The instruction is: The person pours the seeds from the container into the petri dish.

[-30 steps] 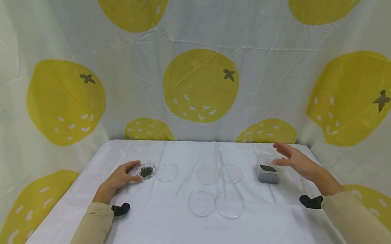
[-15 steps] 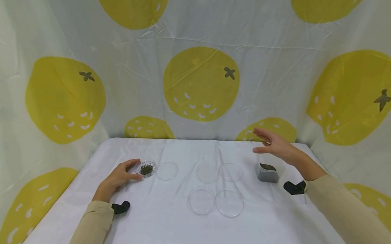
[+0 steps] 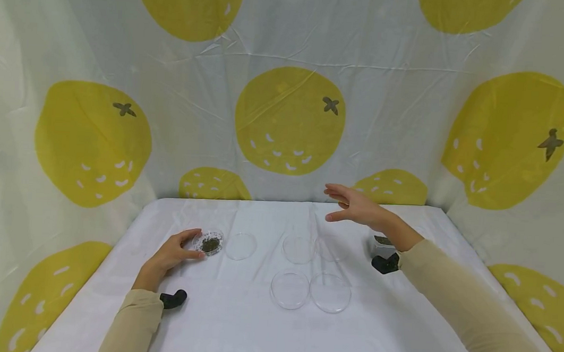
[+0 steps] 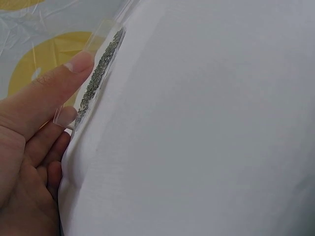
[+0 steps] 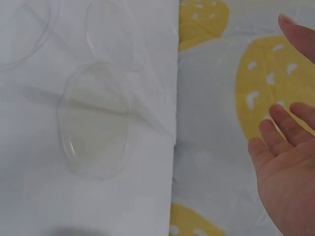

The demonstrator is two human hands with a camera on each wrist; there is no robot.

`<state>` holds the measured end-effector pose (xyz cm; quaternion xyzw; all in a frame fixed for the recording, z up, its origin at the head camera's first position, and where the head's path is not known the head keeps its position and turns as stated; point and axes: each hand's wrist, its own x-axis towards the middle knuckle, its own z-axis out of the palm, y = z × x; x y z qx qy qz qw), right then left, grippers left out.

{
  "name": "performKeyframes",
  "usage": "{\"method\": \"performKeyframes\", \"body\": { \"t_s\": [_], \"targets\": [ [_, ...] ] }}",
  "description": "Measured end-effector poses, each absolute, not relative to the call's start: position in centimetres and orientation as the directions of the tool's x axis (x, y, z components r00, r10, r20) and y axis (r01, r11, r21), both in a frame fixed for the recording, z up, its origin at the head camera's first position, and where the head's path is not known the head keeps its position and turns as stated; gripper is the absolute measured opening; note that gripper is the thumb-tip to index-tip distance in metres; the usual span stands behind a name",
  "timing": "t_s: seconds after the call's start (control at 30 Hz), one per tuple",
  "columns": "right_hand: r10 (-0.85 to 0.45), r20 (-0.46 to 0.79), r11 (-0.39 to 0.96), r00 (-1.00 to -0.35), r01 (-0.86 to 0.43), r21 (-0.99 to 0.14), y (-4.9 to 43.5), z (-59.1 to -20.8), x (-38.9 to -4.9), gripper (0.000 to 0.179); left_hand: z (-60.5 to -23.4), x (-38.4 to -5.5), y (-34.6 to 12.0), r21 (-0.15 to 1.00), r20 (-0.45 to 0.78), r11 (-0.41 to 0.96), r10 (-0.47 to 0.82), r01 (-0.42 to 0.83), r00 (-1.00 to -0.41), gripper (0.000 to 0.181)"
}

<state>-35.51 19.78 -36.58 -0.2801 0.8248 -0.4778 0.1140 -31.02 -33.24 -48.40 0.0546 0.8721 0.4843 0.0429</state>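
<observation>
My left hand (image 3: 174, 251) holds the near-left edge of a clear petri dish (image 3: 208, 243) at the left of the table, thumb and fingers around its side. Dark green flakes (image 4: 101, 71) lie in this dish, seen edge-on in the left wrist view. Over the back of the table my right hand (image 3: 357, 205) is raised with nothing in it, its fingers loosely spread in the right wrist view. Below it lie clear round dishes, among them one at the back (image 3: 299, 250) and one nearer the front (image 3: 290, 290).
A small clear tub (image 3: 382, 246) of dark flakes stands at the right, partly covered by the right wrist. Another clear round dish (image 3: 241, 246) lies just right of the filled one. A curtain (image 3: 289, 120) with lemon prints hangs behind the white-covered table (image 3: 236, 328).
My right hand has moved left from over the tub to above the back dishes, its forearm now overlapping the tub. The left hand stays at the filled petri dish.
</observation>
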Motion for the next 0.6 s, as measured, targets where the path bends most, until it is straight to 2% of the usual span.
{"method": "performKeyframes", "body": {
  "t_s": [0.6],
  "targets": [
    [-0.665, 0.017, 0.380, -0.746, -0.358, -0.853, 9.3, -38.2, -36.8, 0.097, -48.3, -31.0, -33.1, 0.846, -0.006, 0.528, 0.144, 0.072, -0.990, 0.090]
  ]
}}
